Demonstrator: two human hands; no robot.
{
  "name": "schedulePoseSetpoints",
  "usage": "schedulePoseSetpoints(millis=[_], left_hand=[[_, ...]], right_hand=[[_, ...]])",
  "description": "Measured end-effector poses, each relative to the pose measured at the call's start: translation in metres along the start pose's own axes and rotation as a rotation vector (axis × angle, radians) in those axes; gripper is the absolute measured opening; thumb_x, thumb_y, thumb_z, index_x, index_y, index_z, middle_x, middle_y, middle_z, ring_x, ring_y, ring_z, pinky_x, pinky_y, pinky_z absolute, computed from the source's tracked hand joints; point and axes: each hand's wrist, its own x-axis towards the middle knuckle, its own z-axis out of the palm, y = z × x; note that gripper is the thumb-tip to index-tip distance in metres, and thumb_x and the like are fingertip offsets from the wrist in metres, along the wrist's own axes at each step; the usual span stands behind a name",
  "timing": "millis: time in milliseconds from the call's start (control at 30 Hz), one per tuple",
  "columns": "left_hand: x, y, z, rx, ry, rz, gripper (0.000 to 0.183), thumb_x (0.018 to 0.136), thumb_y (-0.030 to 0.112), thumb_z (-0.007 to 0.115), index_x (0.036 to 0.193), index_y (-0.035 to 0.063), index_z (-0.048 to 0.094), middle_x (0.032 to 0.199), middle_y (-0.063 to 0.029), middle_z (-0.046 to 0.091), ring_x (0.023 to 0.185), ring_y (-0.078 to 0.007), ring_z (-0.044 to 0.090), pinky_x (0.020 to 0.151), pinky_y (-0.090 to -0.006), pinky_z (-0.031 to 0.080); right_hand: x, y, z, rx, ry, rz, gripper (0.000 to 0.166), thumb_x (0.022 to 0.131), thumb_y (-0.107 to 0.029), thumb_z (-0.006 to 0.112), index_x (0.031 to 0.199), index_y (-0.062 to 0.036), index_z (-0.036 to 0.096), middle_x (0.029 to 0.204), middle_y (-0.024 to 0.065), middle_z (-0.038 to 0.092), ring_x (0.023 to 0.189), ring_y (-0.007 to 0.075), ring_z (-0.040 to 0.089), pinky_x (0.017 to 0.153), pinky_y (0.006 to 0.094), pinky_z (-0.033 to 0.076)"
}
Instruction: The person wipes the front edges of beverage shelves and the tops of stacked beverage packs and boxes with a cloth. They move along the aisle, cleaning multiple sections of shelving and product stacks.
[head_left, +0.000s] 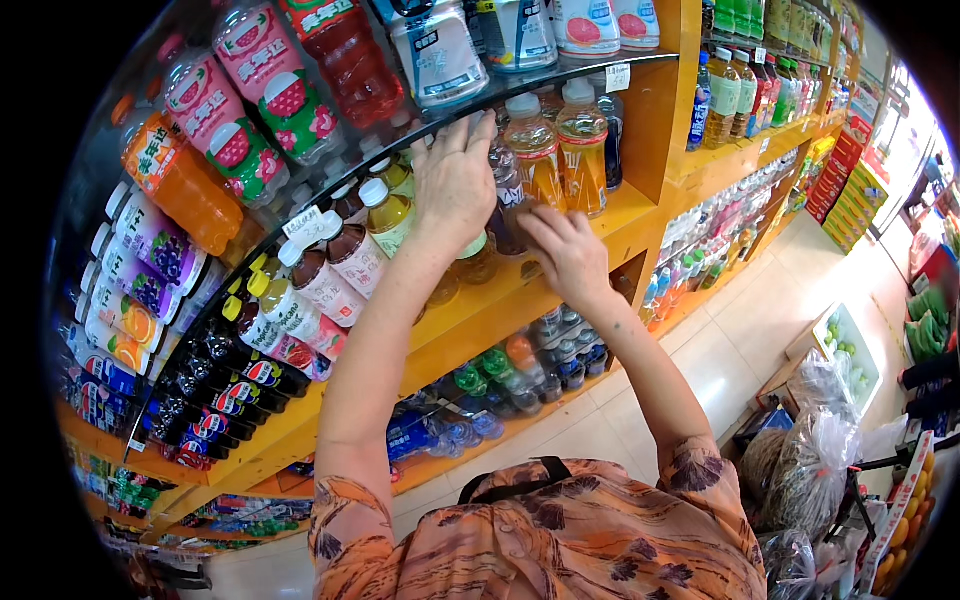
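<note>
My left hand (456, 184) reaches up to the front edge of a glass shelf (525, 81), its fingers stretched out and slightly apart. Below and behind its wrist is a tea bottle with a pale green label (394, 225). Just in front of a dark drink bottle (504, 169) on the wooden shelf below, my right hand (562, 251) has its fingers curled. Something brown and blurred shows at those fingertips; whether I grip it is unclear. Two orange drink bottles with white caps, one of them the nearer bottle (583, 150), stand just beyond my right hand.
Large soda bottles (187, 180) line the glass shelf at upper left. Cola bottles (232, 394) and juice bottles stand lower left. A price tag (618, 77) hangs on the glass edge. Packed bottles (499, 367) fill the lowest shelf. Plastic bags (814, 465) and a white foam box (862, 360) lie right.
</note>
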Motion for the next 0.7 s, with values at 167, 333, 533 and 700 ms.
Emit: schedulePoseSetpoints(millis=[167, 333, 533, 700], left_hand=[[0.007, -0.012, 0.002, -0.058, -0.027, -0.011, 0.043, 0.09, 0.006, 0.048, 0.132, 0.0083, 0.055, 0.129, -0.0145, 0.06, 0.117, -0.031, 0.056, 0.102, -0.0447, 0.039], [0.013, -0.011, -0.006, -0.212, 0.017, -0.063, 0.03, 0.093, 0.011, 0.05, 0.119, 0.0052, 0.064, 0.109, -0.0184, 0.067, 0.096, -0.0375, 0.064, 0.085, -0.0423, 0.051], [0.017, -0.012, -0.007, -0.28, -0.09, -0.171, 0.03, 0.096, 0.016, 0.054, 0.122, 0.0063, 0.063, 0.116, -0.0168, 0.067, 0.109, -0.0352, 0.062, 0.092, -0.0372, 0.048], [0.017, -0.014, -0.004, -0.303, -0.066, -0.216, 0.03, 0.094, 0.02, 0.059, 0.119, 0.0052, 0.065, 0.11, -0.0173, 0.069, 0.102, -0.0318, 0.066, 0.089, -0.0341, 0.048]], right_hand=[[-0.026, 0.01, -0.005, 0.068, -0.119, 0.061, 0.046, 0.075, -0.009, 0.07, 0.119, -0.016, 0.061, 0.118, 0.0029, 0.059, 0.095, 0.0301, 0.057, 0.076, 0.0373, 0.053], [0.031, 0.004, -0.024, 0.114, 0.225, -0.048, 0.047, 0.074, -0.009, 0.071, 0.119, -0.0164, 0.061, 0.118, 0.0057, 0.058, 0.096, 0.0298, 0.057, 0.076, 0.0377, 0.053], [0.018, 0.013, 0.002, 0.074, 0.12, -0.069, 0.046, 0.073, -0.006, 0.066, 0.118, -0.0161, 0.061, 0.118, 0.0051, 0.057, 0.097, 0.0287, 0.056, 0.077, 0.0366, 0.053], [-0.02, 0.024, 0.003, 0.068, -0.149, -0.018, 0.044, 0.074, -0.004, 0.061, 0.117, -0.0148, 0.062, 0.118, 0.0046, 0.058, 0.097, 0.0292, 0.057, 0.077, 0.0381, 0.054]])
